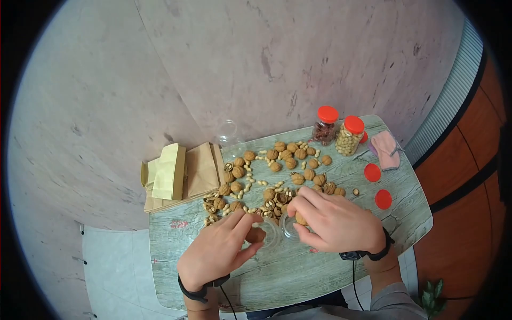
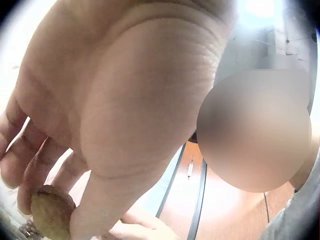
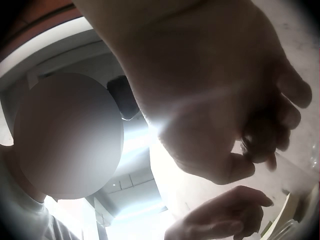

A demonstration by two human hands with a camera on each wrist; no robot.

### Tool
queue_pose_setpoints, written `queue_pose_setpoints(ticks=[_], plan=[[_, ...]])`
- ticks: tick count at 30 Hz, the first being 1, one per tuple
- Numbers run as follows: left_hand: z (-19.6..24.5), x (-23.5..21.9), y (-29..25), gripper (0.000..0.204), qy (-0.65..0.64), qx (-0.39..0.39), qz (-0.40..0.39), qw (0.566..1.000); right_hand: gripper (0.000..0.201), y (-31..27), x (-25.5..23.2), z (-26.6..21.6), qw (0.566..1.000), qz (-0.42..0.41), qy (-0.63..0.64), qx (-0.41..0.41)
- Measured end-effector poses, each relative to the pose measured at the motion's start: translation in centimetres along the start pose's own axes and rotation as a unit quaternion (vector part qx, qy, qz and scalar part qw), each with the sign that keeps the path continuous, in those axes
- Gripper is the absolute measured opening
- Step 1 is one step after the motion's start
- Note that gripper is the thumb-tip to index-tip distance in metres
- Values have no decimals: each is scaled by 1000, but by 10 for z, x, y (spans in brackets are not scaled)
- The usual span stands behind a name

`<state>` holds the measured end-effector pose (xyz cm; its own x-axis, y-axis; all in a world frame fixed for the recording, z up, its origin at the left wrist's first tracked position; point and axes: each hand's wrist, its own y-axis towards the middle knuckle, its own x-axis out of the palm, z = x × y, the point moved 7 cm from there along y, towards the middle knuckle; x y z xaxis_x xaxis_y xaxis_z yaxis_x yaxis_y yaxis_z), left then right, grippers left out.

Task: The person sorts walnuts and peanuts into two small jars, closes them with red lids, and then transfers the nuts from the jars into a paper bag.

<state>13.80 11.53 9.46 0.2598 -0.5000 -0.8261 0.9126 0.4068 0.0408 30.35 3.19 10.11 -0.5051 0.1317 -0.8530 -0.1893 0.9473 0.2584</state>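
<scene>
In the head view my left hand [image 1: 221, 248] grips a brown walnut [image 1: 256, 235] between thumb and fingers at the front of the table. The same walnut [image 2: 51, 212] shows at the fingertips in the left wrist view. My right hand [image 1: 338, 221] is close by on the right, thumb and fingers curled round another walnut [image 1: 301, 218]; in the right wrist view this walnut [image 3: 260, 140] looks dark. Between and below the hands are two clear round plastic containers, the left one [image 1: 273, 240] partly behind the left fingers, the right one [image 1: 286, 228] partly covered by the right hand.
Walnuts [image 1: 290, 163], peanuts and cracked shells [image 1: 269, 204] spread across the table [image 1: 213, 277]. Two red-lidded jars [image 1: 348, 140] stand at the back right, near loose red lids [image 1: 383, 199] and a pink cloth [image 1: 385, 150]. Paper bags [image 1: 202, 173] lie at left.
</scene>
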Motion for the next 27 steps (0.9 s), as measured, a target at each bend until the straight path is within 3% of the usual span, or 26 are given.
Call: queue_pose_setpoints(ticks=[6,11,14,17,22,25,27], plan=[[-2,6,2,29,41,18,-26,999,26,-4,4,12,1000,-30,8,1],[-5,15,5,27,83,42,-10,996,31,-4,22,18,990,-137,-16,10],[-4,17,6,26,85,33,-19,996,34,-3,24,16,988,-150,-24,-2],[-3,16,7,27,87,25,-18,996,27,-1,22,16,994,-105,-9,-19],[-2,18,11,28,102,34,-9,994,27,0,27,21,992,-124,-21,-7],[-5,23,11,28,71,11,-52,996,27,0,27,20,993,-118,-30,-12],[-5,20,10,28,95,26,-17,995,27,0,27,20,993,-114,-32,-13]])
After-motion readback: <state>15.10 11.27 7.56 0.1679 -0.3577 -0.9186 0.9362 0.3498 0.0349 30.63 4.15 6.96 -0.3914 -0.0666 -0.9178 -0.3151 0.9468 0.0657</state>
